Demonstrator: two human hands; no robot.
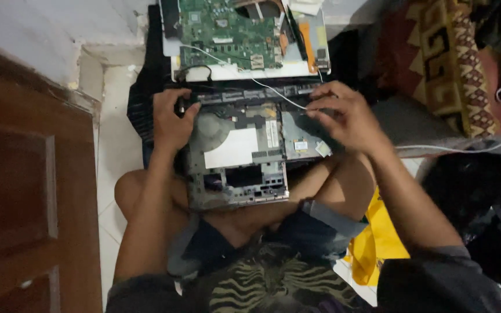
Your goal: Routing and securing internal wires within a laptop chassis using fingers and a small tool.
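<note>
Grey metal of the opened laptop chassis (236, 162) rests on my crossed legs, its inner frame facing up. My left hand (172, 119) is closed on the chassis's left edge near the hinge, thumb pressed over the top. My right hand (343, 116) lies on the right rear corner with fingers curled down, pinching at a thin white cable (273, 91) that runs up to the green motherboard (227, 35). That board sits in a white tray (244, 71) on the floor just beyond the chassis. A yellow bag (381, 240) lies beside my right knee.
</note>
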